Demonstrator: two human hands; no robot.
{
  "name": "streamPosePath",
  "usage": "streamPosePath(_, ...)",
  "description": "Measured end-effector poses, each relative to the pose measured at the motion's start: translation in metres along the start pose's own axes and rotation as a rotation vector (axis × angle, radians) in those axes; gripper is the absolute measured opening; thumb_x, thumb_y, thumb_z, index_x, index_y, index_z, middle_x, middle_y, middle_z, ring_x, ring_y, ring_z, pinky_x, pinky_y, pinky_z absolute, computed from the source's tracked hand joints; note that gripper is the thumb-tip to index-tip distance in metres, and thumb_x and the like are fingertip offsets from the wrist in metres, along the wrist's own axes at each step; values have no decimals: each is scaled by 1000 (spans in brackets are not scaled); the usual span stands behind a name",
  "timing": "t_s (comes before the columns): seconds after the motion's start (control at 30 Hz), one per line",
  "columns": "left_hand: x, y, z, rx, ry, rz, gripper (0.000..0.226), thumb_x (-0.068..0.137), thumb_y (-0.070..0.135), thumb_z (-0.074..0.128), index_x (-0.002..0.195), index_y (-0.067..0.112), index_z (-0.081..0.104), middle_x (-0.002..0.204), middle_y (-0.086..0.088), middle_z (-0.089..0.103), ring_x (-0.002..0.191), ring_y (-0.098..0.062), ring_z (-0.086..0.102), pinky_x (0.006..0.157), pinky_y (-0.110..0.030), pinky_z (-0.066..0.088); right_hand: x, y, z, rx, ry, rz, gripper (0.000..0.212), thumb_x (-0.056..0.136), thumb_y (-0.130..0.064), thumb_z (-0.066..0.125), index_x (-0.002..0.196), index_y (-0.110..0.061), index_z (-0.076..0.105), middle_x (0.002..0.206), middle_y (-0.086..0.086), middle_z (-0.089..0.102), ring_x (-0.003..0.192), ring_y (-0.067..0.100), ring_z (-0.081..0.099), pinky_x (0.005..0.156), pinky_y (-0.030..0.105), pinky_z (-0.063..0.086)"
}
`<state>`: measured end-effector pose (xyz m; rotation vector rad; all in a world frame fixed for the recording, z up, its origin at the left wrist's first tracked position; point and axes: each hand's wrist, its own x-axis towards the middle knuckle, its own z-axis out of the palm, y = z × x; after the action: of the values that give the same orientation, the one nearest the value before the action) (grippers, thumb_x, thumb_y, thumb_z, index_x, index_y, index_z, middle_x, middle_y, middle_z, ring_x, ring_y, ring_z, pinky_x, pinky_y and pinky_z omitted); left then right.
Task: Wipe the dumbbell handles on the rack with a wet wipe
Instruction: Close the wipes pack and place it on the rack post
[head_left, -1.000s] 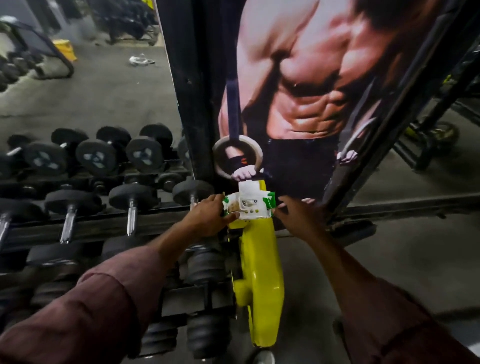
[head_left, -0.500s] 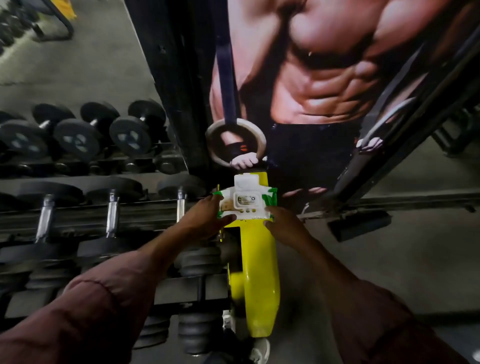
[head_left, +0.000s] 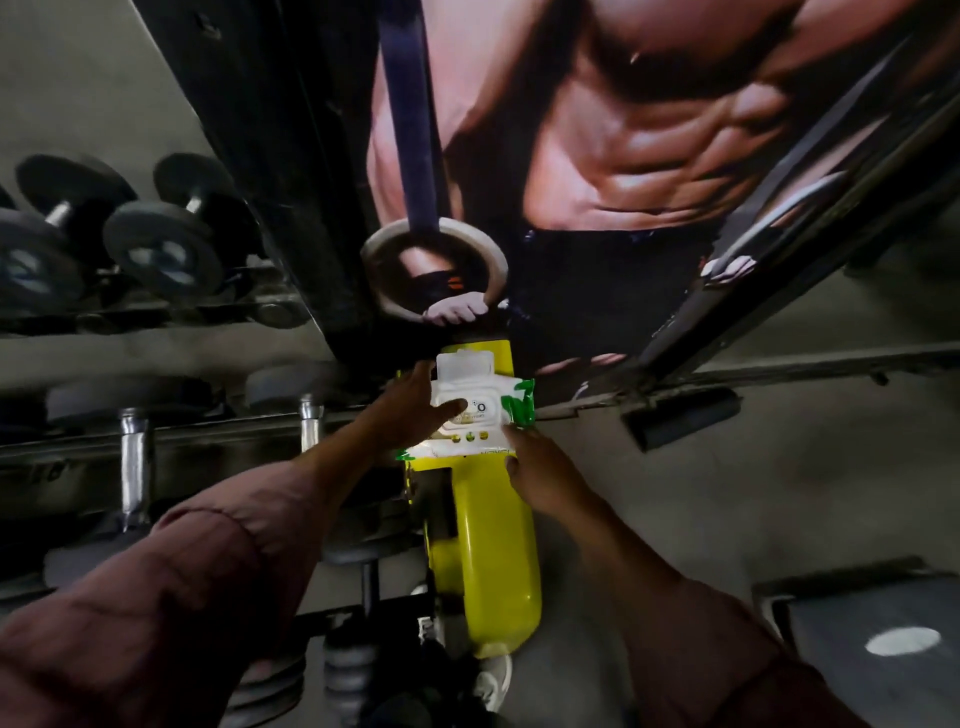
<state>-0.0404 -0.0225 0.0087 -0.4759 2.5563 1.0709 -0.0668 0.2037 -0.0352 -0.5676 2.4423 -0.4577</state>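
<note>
A white and green wet wipe pack lies on top of the rack's yellow end post, its flip lid standing open at the far end. My left hand holds the pack's left side, thumb over the front label. My right hand grips the pack's near right corner. Dumbbells with chrome handles rest on the rack's rail to the left; another chrome handle sits closer to the pack. No loose wipe shows.
A mirror behind the rack reflects black dumbbells. A large poster of a torso covers the wall ahead. Grey floor spreads to the right, with a dark bench pad at the lower right. My shoe shows below the post.
The view has moved closer and tilted down. My left thumb has slid onto the pack's front, and my right hand has shifted to the near right corner.
</note>
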Motion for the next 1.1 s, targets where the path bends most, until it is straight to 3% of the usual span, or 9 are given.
streamPosePath(0.1, 32, -14, 11, -76, 19, -45, 107, 75, 71, 65, 156, 14, 24, 151, -13, 49, 136, -33, 50, 112, -49, 42, 3, 2, 6, -13, -1, 2, 54, 102, -20, 46, 154, -16, 34, 155, 13, 39, 138, 30, 42, 110, 34, 36)
streamPosePath(0.23, 39, 3, 6, -122, -19, -81, 84, 93, 31, 73, 158, 12, 24, 139, -15, 56, 120, -34, 60, 98, -36, 48, 7, 3, 8, -26, 22, -21, 53, 101, -19, 48, 153, -16, 36, 155, 10, 40, 138, 27, 42, 110, 34, 36)
streamPosePath(0.33, 40, 5, 5, -154, -12, -53, 71, 94, 21, 72, 154, 16, 35, 126, -9, 59, 101, -28, 64, 84, -34, 51, 9, 5, 8, 9, 25, -22, 52, 100, -17, 51, 151, -16, 40, 151, 12, 44, 135, 28, 46, 109, 35, 38)
streamPosePath(0.4, 34, 4, 6, -113, 18, 16, 60, 93, 21, 72, 146, 14, 46, 134, -12, 60, 116, -30, 61, 96, -34, 49, 12, 7, 6, 84, 41, 0, 46, 100, -15, 49, 146, -17, 47, 144, 13, 51, 129, 29, 52, 106, 35, 42)
streamPosePath(0.5, 17, 3, 9, -14, 4, 108, 46, 94, 20, 72, 136, 10, 57, 130, -13, 61, 116, -30, 61, 87, -27, 43, 17, 8, 2, 239, 74, 50, 28, 101, -15, 45, 122, -19, 64, 117, 8, 67, 105, 25, 64, 87, 32, 49)
streamPosePath(0.6, 1, -1, 17, 120, -63, 190, 47, 93, 22, 72, 136, 9, 56, 134, -12, 58, 119, -28, 59, 93, -31, 48, 20, 7, -4, 403, 79, 134, 18, 102, -24, 45, 104, -23, 63, 98, -4, 66, 84, 11, 61, 66, 24, 42)
streamPosePath(0.67, -6, -6, 25, 219, -95, 223, 55, 93, 27, 70, 141, 8, 52, 142, -13, 54, 127, -29, 55, 103, -37, 48, 22, 6, -6, 454, 97, 158, 17, 102, -25, 46, 100, -24, 62, 94, -4, 63, 82, 12, 59, 61, 20, 38)
streamPosePath(0.87, -11, -21, 43, 469, -78, 310, 70, 100, 43, 56, 158, 12, 31, 165, -13, 26, 150, -34, 28, 122, -46, 23, 30, -2, -5, 347, 240, 105, 34, 101, -21, 50, 133, -18, 59, 124, 5, 65, 104, 20, 62, 77, 23, 41)
streamPosePath(1.1, -12, -24, 51, 703, -95, 384, 73, 104, 47, 46, 163, 18, 14, 171, -11, 0, 157, -30, 2, 126, -48, 4, 38, -3, 4, 111, 266, -68, 43, 99, -16, 52, 143, -19, 51, 142, 7, 50, 126, 24, 52, 100, 36, 47)
